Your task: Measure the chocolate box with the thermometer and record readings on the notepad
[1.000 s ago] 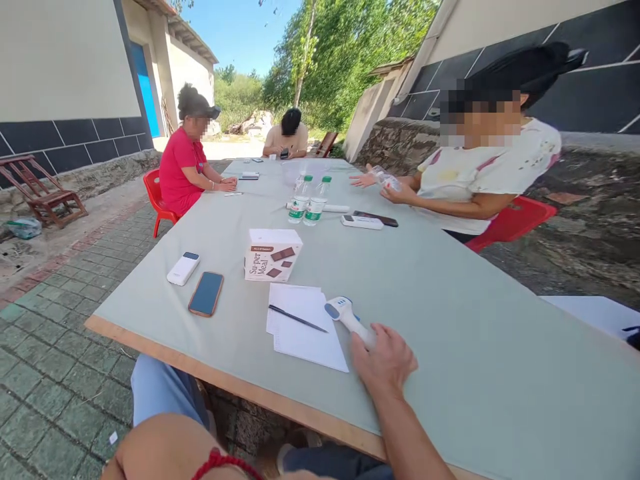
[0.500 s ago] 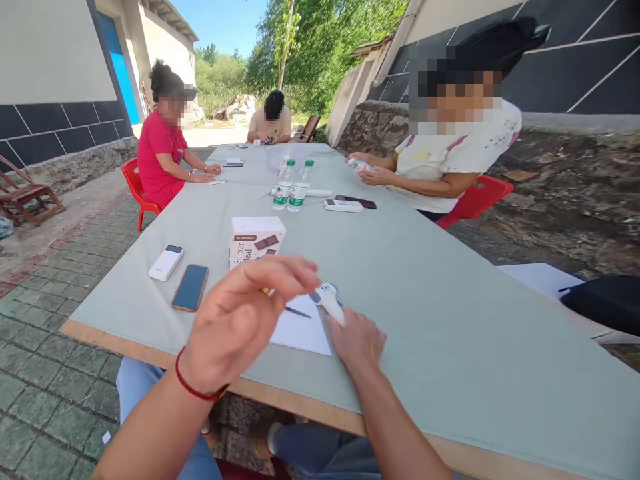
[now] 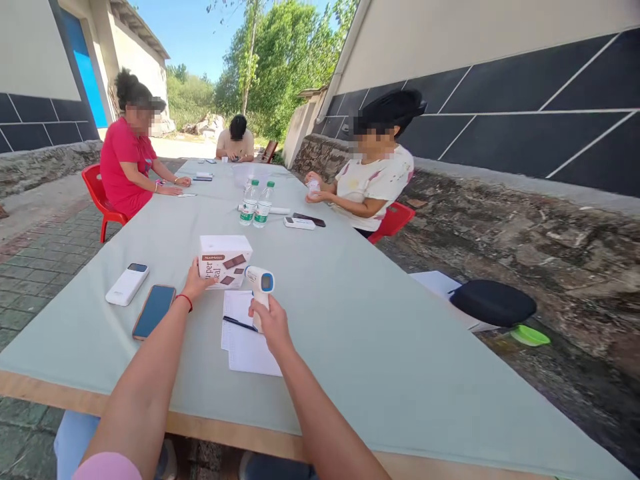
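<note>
Left of center in the frame, my left hand [image 3: 197, 283] clasped a white box [image 3: 227, 261], its partly covered lettering showing "u-per" and "eal," as my right hand [image 3: 273, 321] gripped a blue-rimmed thermometer [image 3: 261, 281] near white papers [image 3: 251, 357].

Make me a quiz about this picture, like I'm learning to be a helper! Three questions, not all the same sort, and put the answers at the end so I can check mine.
1. What is the right hand holding?
A. a pen
B. a white gun-shaped thermometer
C. a phone

2. True or false: the left hand is touching the box with brown bars pictured on it.

3. Fill in the colour: each of the two bottles has a ____ cap.

Key:
1. B
2. True
3. green
</note>
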`<state>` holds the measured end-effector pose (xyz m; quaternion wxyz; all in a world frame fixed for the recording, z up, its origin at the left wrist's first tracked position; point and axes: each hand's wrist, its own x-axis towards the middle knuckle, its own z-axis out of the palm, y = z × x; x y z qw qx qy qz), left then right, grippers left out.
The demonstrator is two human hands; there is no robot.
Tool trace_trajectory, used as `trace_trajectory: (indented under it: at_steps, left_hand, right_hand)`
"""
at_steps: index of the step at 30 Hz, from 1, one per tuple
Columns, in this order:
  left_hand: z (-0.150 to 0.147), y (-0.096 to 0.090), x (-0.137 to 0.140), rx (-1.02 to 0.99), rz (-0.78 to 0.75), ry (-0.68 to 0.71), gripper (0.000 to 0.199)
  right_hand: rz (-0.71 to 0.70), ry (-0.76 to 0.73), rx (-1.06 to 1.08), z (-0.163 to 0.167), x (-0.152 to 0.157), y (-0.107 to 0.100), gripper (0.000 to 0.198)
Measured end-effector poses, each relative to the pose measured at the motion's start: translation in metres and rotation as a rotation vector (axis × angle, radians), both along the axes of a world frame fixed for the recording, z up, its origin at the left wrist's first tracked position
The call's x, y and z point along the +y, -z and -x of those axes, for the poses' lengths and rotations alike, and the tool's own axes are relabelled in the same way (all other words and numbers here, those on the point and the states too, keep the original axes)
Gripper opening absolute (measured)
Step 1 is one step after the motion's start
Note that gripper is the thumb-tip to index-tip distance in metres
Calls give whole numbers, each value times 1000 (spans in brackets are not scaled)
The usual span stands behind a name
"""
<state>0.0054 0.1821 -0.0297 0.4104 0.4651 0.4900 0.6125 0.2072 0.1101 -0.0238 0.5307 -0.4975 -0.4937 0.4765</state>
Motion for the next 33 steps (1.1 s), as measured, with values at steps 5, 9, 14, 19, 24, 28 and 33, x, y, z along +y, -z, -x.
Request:
trace_trajectory:
  at_steps: [5, 9, 14, 19, 24, 28, 33]
  left_hand:
    - [6, -4, 1, -20, 17, -59, 67]
    - [0, -12, -23, -160, 31, -100, 66]
    - [-10, -19, -76, -237, 125, -54, 68]
    - [-11, -13, -115, -133, 129, -46, 57]
    - [-6, 3, -126, -108, 96, 20, 66]
    - [-6, 9, -128, -99, 69, 89, 65]
    - [-6, 11, -128, -97, 46, 93, 65]
  right_hand:
    - [0, 87, 50, 18, 5, -6, 30]
    - [-43, 50, 61, 24, -2, -17, 29]
    - [-56, -46, 8, 26, -28, -29, 32]
    - [53, -141, -20, 20, -59, -34, 31]
    - [132, -207, 12, 20, -80, -35, 27]
    - [127, -171, 18, 25, -88, -29, 22]
    - [85, -75, 12, 35, -93, -21, 24]
